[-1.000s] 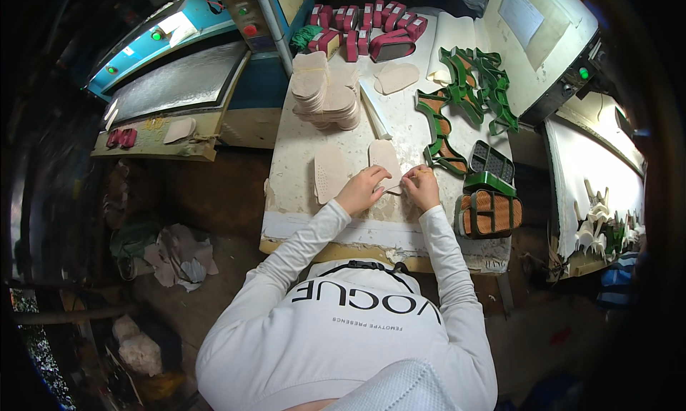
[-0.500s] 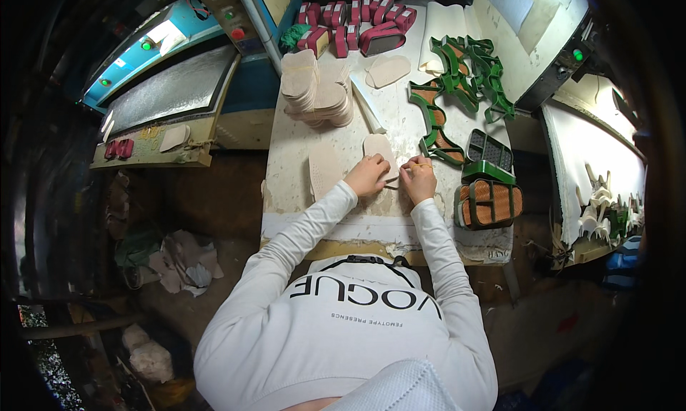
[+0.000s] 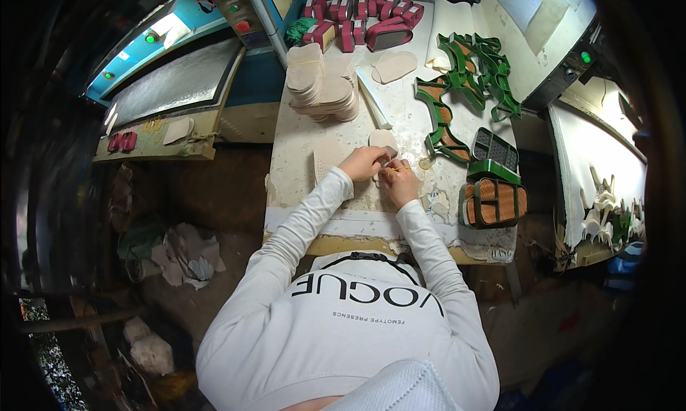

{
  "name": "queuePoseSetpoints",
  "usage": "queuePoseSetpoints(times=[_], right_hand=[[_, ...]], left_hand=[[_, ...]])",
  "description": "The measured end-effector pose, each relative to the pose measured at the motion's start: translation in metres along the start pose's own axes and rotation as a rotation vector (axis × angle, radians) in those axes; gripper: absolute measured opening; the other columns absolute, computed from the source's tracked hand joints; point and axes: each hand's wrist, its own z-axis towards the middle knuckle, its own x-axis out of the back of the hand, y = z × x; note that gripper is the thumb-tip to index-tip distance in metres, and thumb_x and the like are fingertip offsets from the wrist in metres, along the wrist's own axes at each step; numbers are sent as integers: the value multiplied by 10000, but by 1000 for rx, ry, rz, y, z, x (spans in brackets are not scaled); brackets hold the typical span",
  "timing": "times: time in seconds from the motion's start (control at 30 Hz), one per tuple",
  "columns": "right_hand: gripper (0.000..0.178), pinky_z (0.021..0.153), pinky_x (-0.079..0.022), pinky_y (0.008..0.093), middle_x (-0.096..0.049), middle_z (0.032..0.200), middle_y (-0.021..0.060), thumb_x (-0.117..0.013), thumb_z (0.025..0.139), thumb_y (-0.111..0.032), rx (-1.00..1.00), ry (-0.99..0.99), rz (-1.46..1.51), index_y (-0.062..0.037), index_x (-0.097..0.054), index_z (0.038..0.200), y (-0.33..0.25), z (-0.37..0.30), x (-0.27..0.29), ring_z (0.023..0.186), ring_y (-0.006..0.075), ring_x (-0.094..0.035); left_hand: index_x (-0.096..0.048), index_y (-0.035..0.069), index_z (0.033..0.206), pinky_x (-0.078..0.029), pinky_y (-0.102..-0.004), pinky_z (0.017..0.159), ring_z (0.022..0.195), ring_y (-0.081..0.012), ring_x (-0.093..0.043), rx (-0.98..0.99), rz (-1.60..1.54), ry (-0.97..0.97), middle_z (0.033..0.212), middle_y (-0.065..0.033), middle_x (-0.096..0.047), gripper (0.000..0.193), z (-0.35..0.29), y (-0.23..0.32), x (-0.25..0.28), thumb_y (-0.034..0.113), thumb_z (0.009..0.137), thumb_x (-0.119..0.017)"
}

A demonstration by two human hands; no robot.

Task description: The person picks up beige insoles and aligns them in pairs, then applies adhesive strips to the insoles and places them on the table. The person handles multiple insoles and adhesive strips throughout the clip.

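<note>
Beige sole-shaped insole pieces [image 3: 381, 137] lie in a small stack on the worktable [image 3: 286, 196] in front of me. My left hand [image 3: 363, 164] is closed on the near part of the stack, fingers bent over its edge. Right beside it, my right hand [image 3: 399, 182] has its fingers curled in at the same end. A thin yellow band crosses the right fingers; whether it is a ring or a rubber band I cannot tell. What the right fingertips pinch is hidden. Another flat beige piece [image 3: 327, 159] lies left of my hands.
Tall stacks of beige insoles [image 3: 321, 89] stand beyond, beside a white strip-like tool [image 3: 373, 100]. Green-edged cutting dies [image 3: 493, 157] line the right side; maroon dies [image 3: 389, 36] fill the far end. A yellow loop [image 3: 426, 164] lies near my right hand. Machines flank both sides.
My right hand has moved left, close against my left hand. The fingers now work together at the stack's near end. A yellow loop shows on the table where the right hand was.
</note>
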Motion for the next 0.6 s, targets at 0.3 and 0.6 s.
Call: queuePoseSetpoints(times=[0.3,0.6], right_hand=[[385,701,-475,325,-643,765,40,-683,738,-34,-293,67,242,-108,-599,1107,46,3,30,723,202,-605],[445,706,-489,363,-638,763,25,-663,763,-78,-238,-8,237,-177,-550,1183,35,-7,27,776,239,-601]], left_hand=[[-555,130,1085,-517,-393,740,861,-301,-624,-117,241,89,1095,-94,-542,382,-18,16,-22,198,739,-702],[-568,136,1077,-540,-385,699,795,-298,-640,-141,296,101,1069,-93,-561,340,-15,13,-25,200,756,-659]])
